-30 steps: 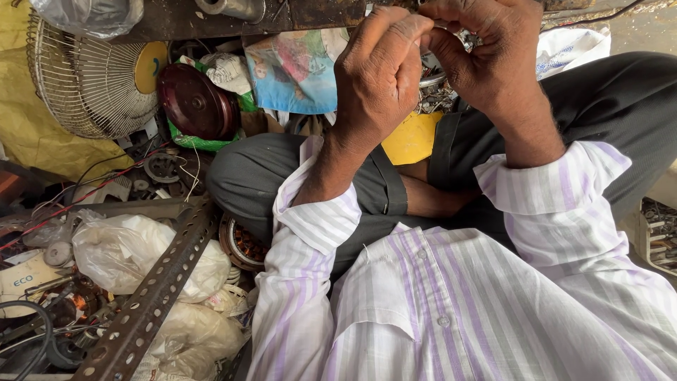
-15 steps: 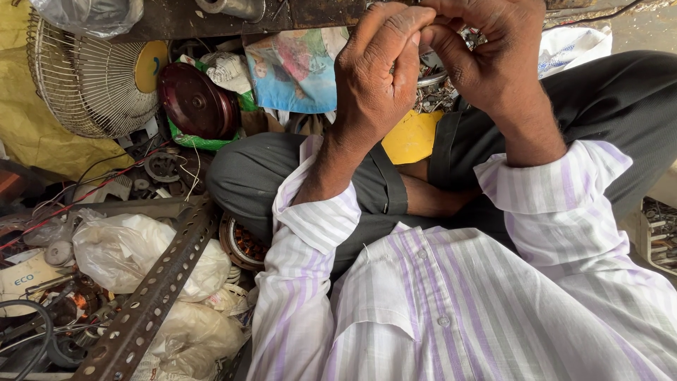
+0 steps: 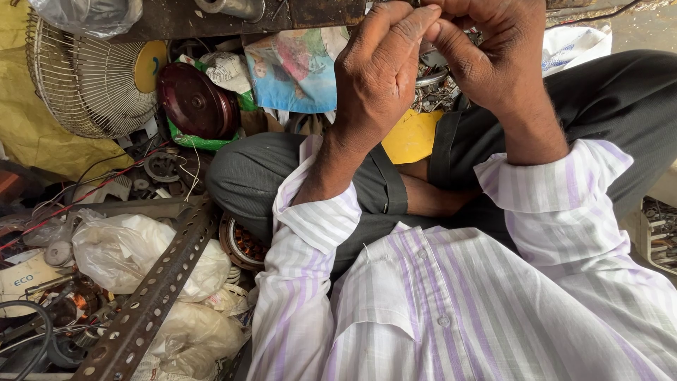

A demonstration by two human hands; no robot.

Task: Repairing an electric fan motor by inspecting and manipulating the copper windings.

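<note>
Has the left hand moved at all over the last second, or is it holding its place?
No. The left hand keeps its place just right of the blue printed bag, fingertips against the right hand, as in both earlier pictures.

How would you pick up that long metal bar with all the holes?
Probably grip the perforated angle bar around its middle, coming from above. It lies slanted across the plastic bags, with the upper face bare; its ends are buried in clutter. Its L-shaped edge gives fingers a lip to hook under.
</note>
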